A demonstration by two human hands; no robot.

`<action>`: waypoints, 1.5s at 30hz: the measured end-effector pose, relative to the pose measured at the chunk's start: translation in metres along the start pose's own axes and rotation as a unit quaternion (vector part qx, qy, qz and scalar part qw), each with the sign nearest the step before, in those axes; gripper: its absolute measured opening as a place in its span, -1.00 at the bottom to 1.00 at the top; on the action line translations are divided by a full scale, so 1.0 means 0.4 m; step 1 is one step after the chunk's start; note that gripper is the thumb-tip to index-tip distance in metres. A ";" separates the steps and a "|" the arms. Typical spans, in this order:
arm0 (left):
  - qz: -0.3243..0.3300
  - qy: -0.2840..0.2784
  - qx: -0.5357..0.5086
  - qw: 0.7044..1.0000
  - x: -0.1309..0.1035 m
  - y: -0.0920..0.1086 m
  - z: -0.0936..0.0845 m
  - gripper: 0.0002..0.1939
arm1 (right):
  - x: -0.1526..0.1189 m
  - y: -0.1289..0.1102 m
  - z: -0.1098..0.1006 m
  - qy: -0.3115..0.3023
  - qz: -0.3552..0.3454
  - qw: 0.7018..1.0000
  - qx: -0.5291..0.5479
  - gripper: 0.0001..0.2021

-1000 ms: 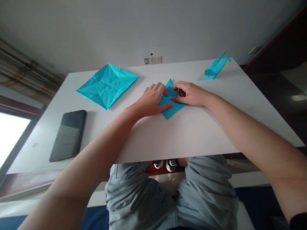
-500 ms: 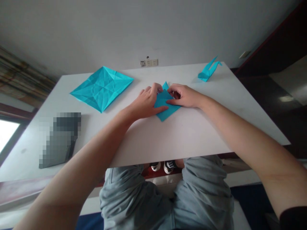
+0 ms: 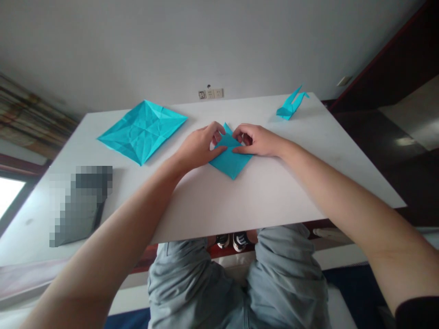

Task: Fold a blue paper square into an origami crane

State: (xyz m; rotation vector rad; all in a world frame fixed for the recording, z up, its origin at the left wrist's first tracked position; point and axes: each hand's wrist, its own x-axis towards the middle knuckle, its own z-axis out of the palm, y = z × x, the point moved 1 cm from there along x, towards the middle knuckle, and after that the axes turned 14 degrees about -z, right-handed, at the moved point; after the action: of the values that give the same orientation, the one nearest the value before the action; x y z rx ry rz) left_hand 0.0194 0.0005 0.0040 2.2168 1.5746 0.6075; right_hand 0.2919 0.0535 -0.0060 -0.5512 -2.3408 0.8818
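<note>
– Holding it now, left hand (image 3: 197, 145) and right hand (image 3: 262, 140) both on the folded blue paper (image 3: 231, 163)! Exactly where?
– Just right of the frame's centre, flat on the table, one point upward and one downward. Thumbs laid on top, a narrow gap between. Fingers curled in close at the upper left and upper right edges.
– And around, from the biggest down?
– Grey wall (image 3: 171, 41) over the top of the frame, then white table (image 3: 247, 201) right across the middle!
– Lower down?
– Grey trousers (image 3: 206, 288), bottom centre. Next size down, creased blue sheet (image 3: 140, 130), upper left, opened out into a diamond, well apart from the hands.
– Lower left?
– Dark flat object (image 3: 80, 205), partly hidden by pixel blocks.
– Smaller still?
– Blue paper crane (image 3: 288, 110), upper right, near the table's far edge. Smallest of all, wall sockets (image 3: 210, 93), upper centre, just above that edge.
</note>
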 end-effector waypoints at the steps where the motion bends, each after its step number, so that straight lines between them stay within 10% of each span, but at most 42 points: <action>1: -0.003 0.004 -0.007 1.000 -0.001 -0.001 0.000 -0.65 | -0.001 -0.002 0.001 0.004 0.007 1.000 0.007 -0.57; 45: -0.009 -0.004 -0.034 0.999 0.001 -0.008 -0.024 -0.72 | 0.005 0.036 -0.013 0.078 -0.019 0.996 0.029 -0.76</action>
State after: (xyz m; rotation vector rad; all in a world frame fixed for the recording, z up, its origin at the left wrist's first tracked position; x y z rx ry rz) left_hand 0.0117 0.0023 0.0105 2.1507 1.5447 0.6383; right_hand 0.2963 0.0670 -0.0123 -0.5308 -2.1726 0.8548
